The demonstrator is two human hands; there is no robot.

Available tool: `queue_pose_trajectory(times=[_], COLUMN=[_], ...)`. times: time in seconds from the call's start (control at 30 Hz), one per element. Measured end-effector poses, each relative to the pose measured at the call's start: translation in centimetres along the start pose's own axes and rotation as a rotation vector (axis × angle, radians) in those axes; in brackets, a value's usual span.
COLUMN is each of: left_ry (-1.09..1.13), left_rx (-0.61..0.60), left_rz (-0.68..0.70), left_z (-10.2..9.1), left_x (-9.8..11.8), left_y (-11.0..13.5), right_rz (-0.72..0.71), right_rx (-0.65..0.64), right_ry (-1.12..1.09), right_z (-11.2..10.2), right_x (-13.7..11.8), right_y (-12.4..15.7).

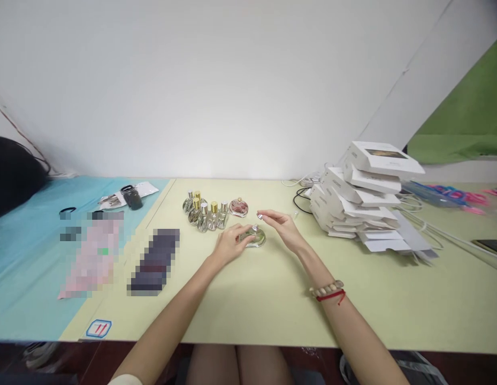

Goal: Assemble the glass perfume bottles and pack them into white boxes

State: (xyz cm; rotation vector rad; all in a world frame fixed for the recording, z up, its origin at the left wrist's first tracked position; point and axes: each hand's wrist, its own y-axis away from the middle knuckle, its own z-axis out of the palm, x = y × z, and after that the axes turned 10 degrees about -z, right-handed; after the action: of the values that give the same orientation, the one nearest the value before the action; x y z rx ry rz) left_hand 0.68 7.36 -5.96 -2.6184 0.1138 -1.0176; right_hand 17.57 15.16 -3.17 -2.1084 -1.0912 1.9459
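Centre frame: left hand point(232, 243) half-curled round green bottle point(257, 240), probably to steady it; right hand point(283, 229) pinching small silver cap point(260, 216) near its top.

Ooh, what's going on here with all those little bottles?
A person is sitting at a yellow-topped table. The left hand holds a rounded greenish perfume-style bottle on it. The right hand pinches a small shiny piece, maybe a cap, up near the bottle's top. Small glass bottles with gold or silver caps are grouped to the left, and a reddish bottle stands behind. A pile of white boxes is on the right.
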Motion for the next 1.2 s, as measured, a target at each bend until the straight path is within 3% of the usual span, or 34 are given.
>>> queue_pose_trajectory(times=[0.17, 0.37, 0.87, 1.13, 1.2], left_ry=[0.008, 0.032, 0.022, 0.024, 0.018], left_rx=[-0.016, -0.026, -0.026, -0.030, -0.034], left_rz=[0.017, 0.035, 0.047, 0.049, 0.050], left_z=[0.1, 0.2, 0.4, 0.3, 0.0], left_x=[-0.2, -0.4, -0.6, -0.5, -0.4], left_y=[0.1, 0.0, -0.2, -0.3, -0.3], right_rz=[-0.011, -0.036, -0.026, 0.012, 0.001], right_rx=[-0.139, -0.220, -0.213, -0.159, -0.078], right_ry=[-0.014, 0.025, 0.039, 0.053, 0.030], right_z=[-0.5, -0.6, -0.3, -0.4, -1.1], right_x=[0.2, 0.1, 0.5, 0.3, 0.3], right_y=[0.6, 0.6, 0.6, 0.6, 0.4])
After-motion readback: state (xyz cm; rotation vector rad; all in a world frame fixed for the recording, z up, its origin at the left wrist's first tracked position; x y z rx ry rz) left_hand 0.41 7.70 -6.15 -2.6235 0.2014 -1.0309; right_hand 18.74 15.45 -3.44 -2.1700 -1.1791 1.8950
